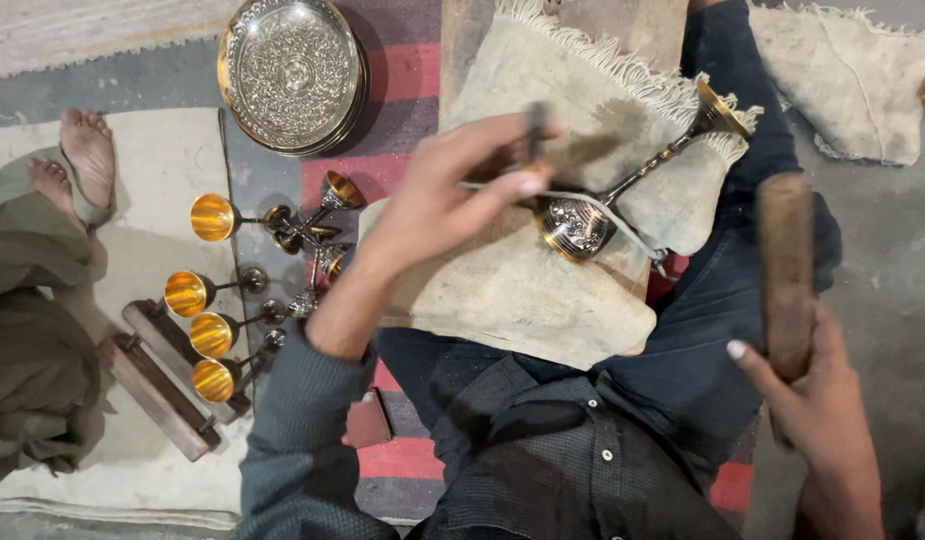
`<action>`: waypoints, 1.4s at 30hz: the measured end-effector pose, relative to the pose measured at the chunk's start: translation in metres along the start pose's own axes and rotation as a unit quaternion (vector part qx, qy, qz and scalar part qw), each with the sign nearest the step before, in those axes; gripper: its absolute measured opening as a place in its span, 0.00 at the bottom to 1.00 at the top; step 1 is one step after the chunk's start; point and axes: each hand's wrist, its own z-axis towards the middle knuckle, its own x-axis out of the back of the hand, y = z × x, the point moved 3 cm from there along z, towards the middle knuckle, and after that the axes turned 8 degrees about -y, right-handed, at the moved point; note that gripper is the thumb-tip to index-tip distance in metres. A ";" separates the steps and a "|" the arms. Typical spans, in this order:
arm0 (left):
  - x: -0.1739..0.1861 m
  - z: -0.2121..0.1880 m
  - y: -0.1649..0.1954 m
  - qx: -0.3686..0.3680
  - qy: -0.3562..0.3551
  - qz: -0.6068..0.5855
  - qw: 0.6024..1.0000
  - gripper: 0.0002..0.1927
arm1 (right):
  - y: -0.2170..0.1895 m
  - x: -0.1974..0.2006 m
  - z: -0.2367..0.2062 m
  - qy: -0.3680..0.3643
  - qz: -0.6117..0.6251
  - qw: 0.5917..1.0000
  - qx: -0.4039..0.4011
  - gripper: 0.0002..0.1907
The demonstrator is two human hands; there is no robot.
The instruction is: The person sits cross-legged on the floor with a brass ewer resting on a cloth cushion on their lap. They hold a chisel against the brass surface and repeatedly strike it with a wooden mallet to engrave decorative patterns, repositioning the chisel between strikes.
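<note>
Floor with striped rug (402,70); cloth (542,290) on lap bears one engraved goblet (582,225); left hand (452,190) pinches chisel (535,130) above it, right hand (817,400) grips wooden mallet (785,270); four gold goblets (207,290) left.

Floor rug (402,60) w/ tray (292,72), goblets (210,290), wood blocks (162,390)
</note>
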 end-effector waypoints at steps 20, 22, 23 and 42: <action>-0.032 -0.073 0.003 0.142 0.061 -0.151 0.976 0.21 | -0.159 0.005 0.141 -0.016 0.324 0.815 0.480 0.07; -0.032 -0.074 0.006 0.154 0.069 -0.160 0.973 0.21 | -0.159 -0.002 0.148 -0.012 0.349 0.806 0.478 0.07; -0.032 -0.074 0.007 0.160 0.072 -0.166 0.970 0.22 | -0.159 -0.002 0.148 0.009 0.326 0.815 0.478 0.08; -0.045 0.042 -0.023 -0.032 -0.153 -0.021 0.987 0.27 | 0.017 -0.076 -0.047 -0.070 -0.347 0.935 -0.012 0.50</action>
